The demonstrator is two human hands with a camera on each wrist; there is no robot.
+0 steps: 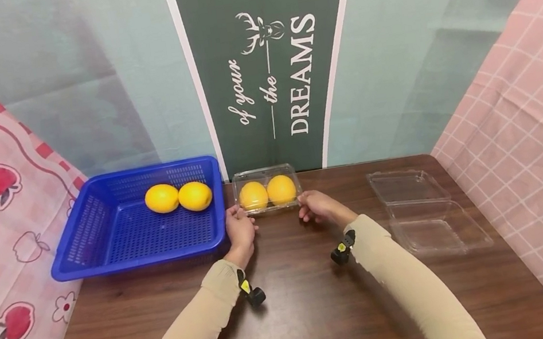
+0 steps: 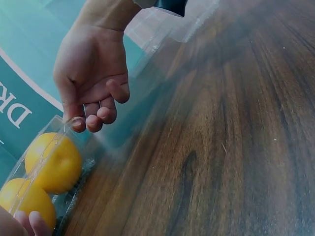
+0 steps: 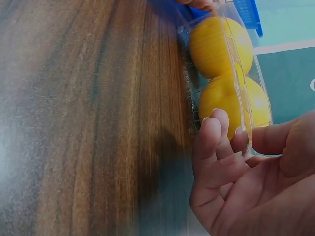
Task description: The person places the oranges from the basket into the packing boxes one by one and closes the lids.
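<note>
A clear plastic box (image 1: 264, 174) lies shut at the far middle of the brown table (image 1: 312, 308), with two yellow fruits (image 1: 253, 196) inside it. My left hand (image 1: 240, 228) grips the box's left end. At the right end, my right hand (image 1: 316, 204) holds the corner. In the right wrist view the right hand (image 3: 239, 146) pinches the box's rim (image 3: 244, 105) between thumb and fingers. The left wrist view shows the right hand (image 2: 94, 112) with curled fingers on the box (image 2: 51, 129), and my left fingertips (image 2: 30, 222) at the near end.
A blue basket (image 1: 96, 185) stands at the back left beside the box and holds two more yellow fruits (image 1: 162, 198). An open, empty clear box (image 1: 431, 216) lies at the right. Pink cloths hang along both sides, and a printed wall stands behind.
</note>
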